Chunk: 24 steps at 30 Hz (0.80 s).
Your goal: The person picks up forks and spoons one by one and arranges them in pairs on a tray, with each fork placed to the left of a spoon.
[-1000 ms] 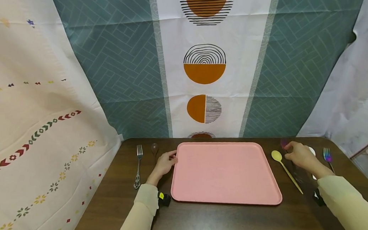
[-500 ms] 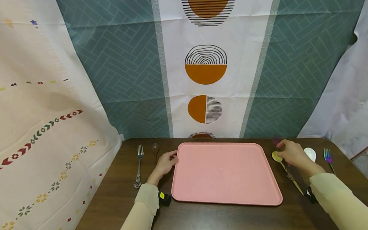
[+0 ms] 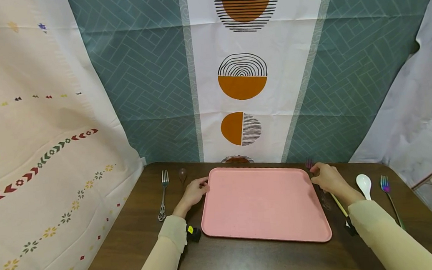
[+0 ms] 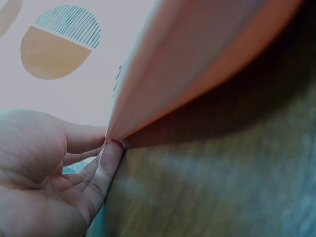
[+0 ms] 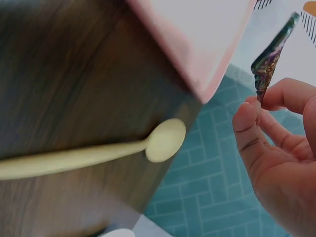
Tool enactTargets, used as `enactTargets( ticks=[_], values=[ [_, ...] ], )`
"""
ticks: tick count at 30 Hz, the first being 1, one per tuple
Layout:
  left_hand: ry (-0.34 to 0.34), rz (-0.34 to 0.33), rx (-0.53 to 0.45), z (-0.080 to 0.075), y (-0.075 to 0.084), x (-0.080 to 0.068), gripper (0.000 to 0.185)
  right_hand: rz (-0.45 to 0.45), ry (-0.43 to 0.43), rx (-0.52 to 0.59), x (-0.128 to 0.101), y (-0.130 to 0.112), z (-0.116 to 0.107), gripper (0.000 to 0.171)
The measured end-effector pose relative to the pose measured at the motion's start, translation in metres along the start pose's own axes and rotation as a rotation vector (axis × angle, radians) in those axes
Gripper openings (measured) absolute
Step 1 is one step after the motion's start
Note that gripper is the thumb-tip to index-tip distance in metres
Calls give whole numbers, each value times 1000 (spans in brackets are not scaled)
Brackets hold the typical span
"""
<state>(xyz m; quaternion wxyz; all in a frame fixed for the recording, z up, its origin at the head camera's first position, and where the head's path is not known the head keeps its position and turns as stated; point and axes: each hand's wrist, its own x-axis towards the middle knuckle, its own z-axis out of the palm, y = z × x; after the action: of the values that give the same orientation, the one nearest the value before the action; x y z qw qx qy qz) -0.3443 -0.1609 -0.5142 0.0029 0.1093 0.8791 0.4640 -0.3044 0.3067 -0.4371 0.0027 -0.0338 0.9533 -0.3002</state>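
Smooth pink plastic tray, glossy wood table, shiny metal fork, creased cloth backdrop, rough-patterned purple fork handle, probably metal

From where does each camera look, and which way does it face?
Head: worn there, facing forward and down over the pink tray; left hand, right hand, both sleeves show.
Left wrist: worn there, facing the tray's edge; that hand shows, gripping it.
Right wrist: worn there, facing that hand, which pinches the purple fork.
Shared by head and right wrist: the yellow spoon.
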Motion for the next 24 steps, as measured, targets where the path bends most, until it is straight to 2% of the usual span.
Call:
enactTargets(
  ticks=[4,10,24],
  values=[
    [2,2,5,0,0,0,43,-5,5,-10,4,-11,7,35],
    [-3,-9,3,0,2,0,43,4,-32,0,8,-25,14,33],
    [-8,-8,0,0,0,0,43,-19,-74,74,17,-62,39,32]
  ],
)
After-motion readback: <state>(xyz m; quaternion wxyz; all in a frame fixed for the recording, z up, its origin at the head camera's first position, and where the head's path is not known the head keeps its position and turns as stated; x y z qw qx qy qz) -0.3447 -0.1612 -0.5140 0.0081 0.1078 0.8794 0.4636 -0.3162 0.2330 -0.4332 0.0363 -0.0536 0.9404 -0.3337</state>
